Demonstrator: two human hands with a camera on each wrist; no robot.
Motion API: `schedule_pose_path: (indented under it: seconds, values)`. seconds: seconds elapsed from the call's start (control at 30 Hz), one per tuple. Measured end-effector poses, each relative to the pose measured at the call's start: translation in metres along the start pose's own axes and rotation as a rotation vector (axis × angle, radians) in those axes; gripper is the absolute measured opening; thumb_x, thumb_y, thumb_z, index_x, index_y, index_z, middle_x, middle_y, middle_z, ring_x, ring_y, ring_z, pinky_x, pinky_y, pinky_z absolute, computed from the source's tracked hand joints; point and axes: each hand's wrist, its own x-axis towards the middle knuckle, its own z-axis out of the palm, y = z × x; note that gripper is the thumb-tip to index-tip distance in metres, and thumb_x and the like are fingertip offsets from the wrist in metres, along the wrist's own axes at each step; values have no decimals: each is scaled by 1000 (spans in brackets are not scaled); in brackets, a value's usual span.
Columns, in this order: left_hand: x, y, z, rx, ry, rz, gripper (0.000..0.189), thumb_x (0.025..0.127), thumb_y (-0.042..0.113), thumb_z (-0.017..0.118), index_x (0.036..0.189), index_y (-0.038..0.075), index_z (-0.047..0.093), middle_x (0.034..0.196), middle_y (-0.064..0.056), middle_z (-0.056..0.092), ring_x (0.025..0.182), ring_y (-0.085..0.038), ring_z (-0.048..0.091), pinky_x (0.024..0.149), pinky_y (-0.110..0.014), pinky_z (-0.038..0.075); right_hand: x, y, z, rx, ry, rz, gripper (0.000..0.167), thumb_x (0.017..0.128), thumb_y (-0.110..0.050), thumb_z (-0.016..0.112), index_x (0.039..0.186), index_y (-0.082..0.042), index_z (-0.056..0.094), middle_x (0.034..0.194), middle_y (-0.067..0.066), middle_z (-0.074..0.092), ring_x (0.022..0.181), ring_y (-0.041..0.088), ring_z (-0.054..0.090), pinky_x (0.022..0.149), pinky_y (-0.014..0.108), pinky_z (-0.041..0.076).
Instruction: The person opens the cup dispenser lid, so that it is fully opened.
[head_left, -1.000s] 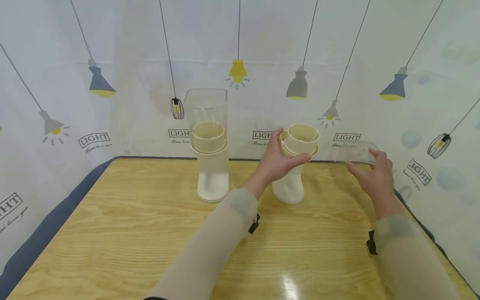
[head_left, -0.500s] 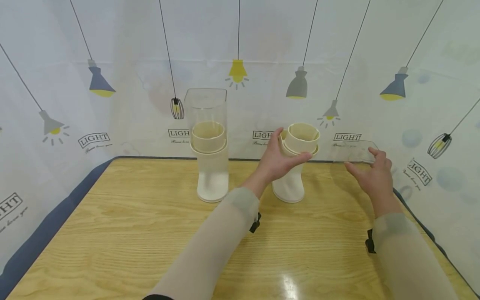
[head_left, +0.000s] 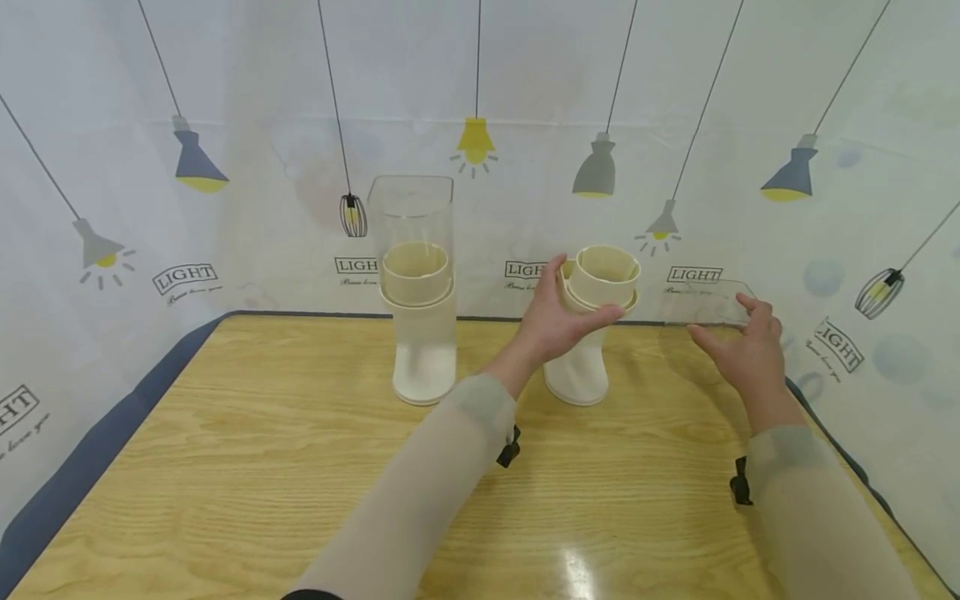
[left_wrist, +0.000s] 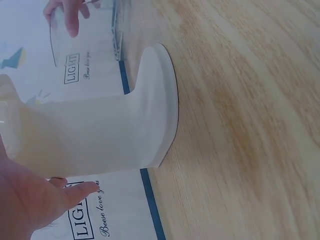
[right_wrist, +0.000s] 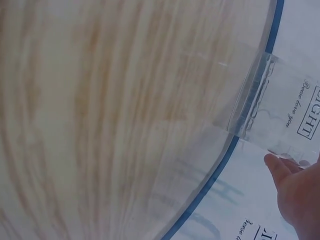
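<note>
Two white stands with curved feet and cream round collars are upright near the back of the table in the head view. The left stand [head_left: 425, 354] carries a tall clear plastic container [head_left: 415, 204] on its collar. My left hand [head_left: 555, 321] grips the right stand [head_left: 579, 375] just below its collar [head_left: 606, 275], thumb in front and fingers at the side. My right hand [head_left: 750, 358] holds a second clear container [head_left: 701, 304] at the table's back edge, thumb and fingers spread round it. Its outline is faint; in the right wrist view its edge [right_wrist: 245, 100] shows.
The wooden table [head_left: 262, 467] reaches back to a white curtain [head_left: 262, 75] printed with hanging lamps. A dark blue band [head_left: 97, 467] runs along the curtain's foot. Both stands are close to the curtain.
</note>
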Motion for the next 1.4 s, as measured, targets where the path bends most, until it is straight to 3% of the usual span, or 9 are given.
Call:
schedule_pose_path:
  seconds: [0.43, 0.73, 0.93, 1.07, 1.17, 1.3, 1.4]
  values:
    - [-1, 1, -1, -14, -15, 13, 126, 83, 54, 93, 177, 29, 12, 179, -11, 30, 158, -33, 42, 129, -54, 39, -1, -3, 0, 19, -21, -9, 112, 100, -65, 70, 176, -13, 6, 176, 37, 11, 150, 64, 37, 116, 79, 37]
    - [-1, 3, -1, 20, -9, 10, 126, 84, 58, 91, 178, 30, 12, 181, -10, 28, 161, -33, 39, 130, -57, 37, -5, -8, 7, 43, -37, -54, 111, 100, -64, 70, 176, -14, 8, 175, 36, 13, 148, 64, 37, 108, 80, 41]
    - [-3, 2, -3, 8, -8, -2, 133, 83, 59, 91, 179, 28, 4, 184, -9, 22, 166, -33, 31, 133, -57, 31, -8, -11, 2, -1, -34, -45, 117, 99, -68, 69, 177, -16, 0, 177, 36, 2, 145, 70, 35, 109, 85, 36]
    - [-11, 4, -9, 14, 9, -33, 134, 81, 61, 91, 178, 28, 5, 185, -9, 17, 168, -34, 27, 132, -60, 32, -12, -21, -4, -45, 26, -35, 111, 102, -67, 63, 176, -13, 0, 177, 33, 0, 144, 70, 35, 112, 83, 34]
    - [-23, 5, -18, 12, 9, -26, 127, 83, 59, 90, 178, 30, 11, 184, -6, 20, 166, -32, 31, 130, -60, 36, -19, -33, -9, -43, 139, -98, 93, 107, -58, 59, 173, -10, 15, 174, 31, 14, 143, 62, 39, 113, 76, 37]
    - [-46, 8, -36, -3, -53, 40, 110, 91, 52, 84, 176, 29, 19, 182, -3, 25, 164, -29, 37, 128, -55, 40, -37, -57, -14, 31, 272, -228, 69, 108, -41, 58, 164, -7, 36, 164, 26, 34, 144, 47, 42, 116, 66, 39]
    - [-64, 13, -50, -18, -121, 90, 97, 97, 44, 81, 174, 25, 26, 179, -5, 30, 160, -30, 43, 128, -54, 43, -54, -80, -15, 98, 314, -321, 59, 107, -31, 61, 157, -5, 46, 157, 21, 44, 140, 37, 48, 117, 50, 42]
